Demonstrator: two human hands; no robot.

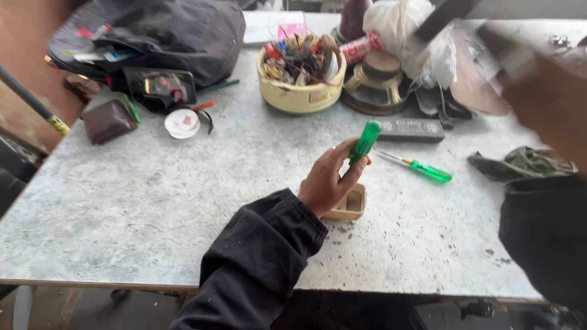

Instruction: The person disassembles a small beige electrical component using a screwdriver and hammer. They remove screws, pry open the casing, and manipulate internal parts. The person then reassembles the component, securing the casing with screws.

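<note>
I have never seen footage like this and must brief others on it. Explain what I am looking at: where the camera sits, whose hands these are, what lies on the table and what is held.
There is no machine here. One camera sits on a person's head and looks down at their own two hands over a worn grey table.

The left hand, in a dark sleeve, holds a green-handled tool upright in its fingers, just above a small beige open box. The right hand is raised at the right edge and blurred, so I cannot tell whether it holds anything.

On the table lie a green screwdriver, a cream tub full of wires and small parts, a dark bag, a brown wallet, a round white lid, a dark flat bar and a green cloth.
</note>
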